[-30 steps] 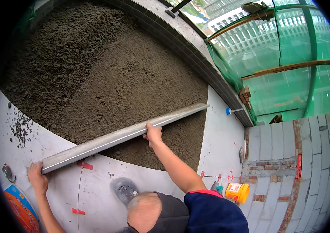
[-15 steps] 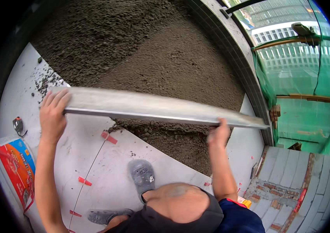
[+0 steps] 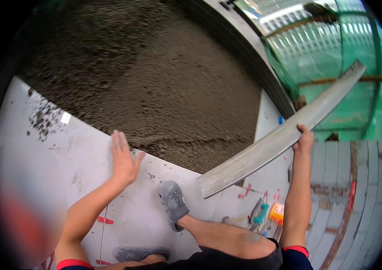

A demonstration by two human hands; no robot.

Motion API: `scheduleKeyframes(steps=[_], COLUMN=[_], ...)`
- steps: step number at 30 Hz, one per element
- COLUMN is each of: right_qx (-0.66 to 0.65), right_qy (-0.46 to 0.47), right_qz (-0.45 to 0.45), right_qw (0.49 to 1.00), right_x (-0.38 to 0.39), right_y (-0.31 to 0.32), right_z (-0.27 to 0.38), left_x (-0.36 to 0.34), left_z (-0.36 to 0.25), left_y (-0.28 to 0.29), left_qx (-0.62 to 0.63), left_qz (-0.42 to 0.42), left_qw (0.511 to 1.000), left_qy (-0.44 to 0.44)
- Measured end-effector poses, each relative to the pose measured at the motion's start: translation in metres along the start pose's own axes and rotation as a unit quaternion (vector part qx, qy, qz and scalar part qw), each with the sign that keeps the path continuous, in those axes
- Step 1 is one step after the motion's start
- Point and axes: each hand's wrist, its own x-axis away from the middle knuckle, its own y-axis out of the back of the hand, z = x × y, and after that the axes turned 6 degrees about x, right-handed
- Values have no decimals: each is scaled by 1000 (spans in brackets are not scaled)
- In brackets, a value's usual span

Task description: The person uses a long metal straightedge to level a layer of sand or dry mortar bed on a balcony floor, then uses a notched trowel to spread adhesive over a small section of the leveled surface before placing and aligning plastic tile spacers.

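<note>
My right hand is closed around a long, flat metal screed bar, gripping it near the middle. The bar slants from the far right, over the green netting, down toward my shoe. My left hand is open, fingers stretched out, near the edge of the pale tiles and apart from the bar. Beyond it lies a bed of damp grey-brown mortar, smoother in its right part and rougher at the far left.
Red levelling wedges sit along a tile joint. Tools and a yellow-orange tub stand at lower right, near a block wall. Green netting hangs beyond. A blurred white-and-red shape fills the near left.
My left hand has let go of the bar and moved right and nearer. My right hand has swung the bar rightward from nearly level to a steep slant, off the mortar's middle.
</note>
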Motion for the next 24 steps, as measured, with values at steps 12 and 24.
scheduleKeyframes(steps=[12, 24], right_qx=[313, 340], right_qy=[-62, -211], right_qz=[-130, -75], right_qw=[939, 913], right_x=[158, 209], right_y=[223, 201], right_z=[-116, -362], left_x=[-70, -7], left_z=[10, -9], left_y=[-47, -58], left_qx=[-21, -46], left_qz=[-60, -70], left_qw=[998, 987], left_qy=[-2, 138])
